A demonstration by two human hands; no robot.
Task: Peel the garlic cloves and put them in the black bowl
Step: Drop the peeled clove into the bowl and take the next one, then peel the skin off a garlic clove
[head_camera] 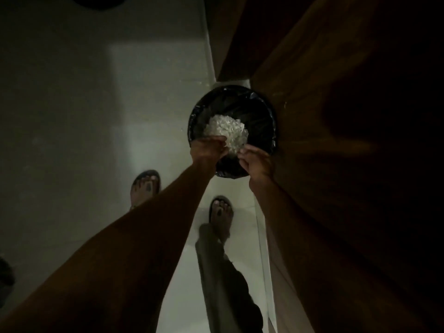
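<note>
One round bin (231,131) lined with a black bag is seen from above on a pale tiled floor (96,116), pressed against a brown wooden cabinet side (312,92) that runs along its right. Directly over the bin's opening, one crumpled, translucent whitish sheet (225,132), apparently thin plastic or papery skins, though which cannot be told in the dim light, is held by two hands. At the near-left rim of the bin, the left hand (207,150) is curled around the lower left edge of the sheet, its fingers closed on it. At the near-right rim, the right hand (255,162) is seen pinching the sheet's lower right corner between thumb and fingertips. Two bare forearms are stretched from the bottom of the view up to the bin. Nearer than the bin, two feet in dark open sandals are counted on the floor: one (145,186) to the left of the bin, one (221,212) just below it, with a grey trouser leg (216,272) above the latter. Neither garlic cloves nor the black bowl can be made out in this view. No label, brand or writing can be read on anything.
</note>
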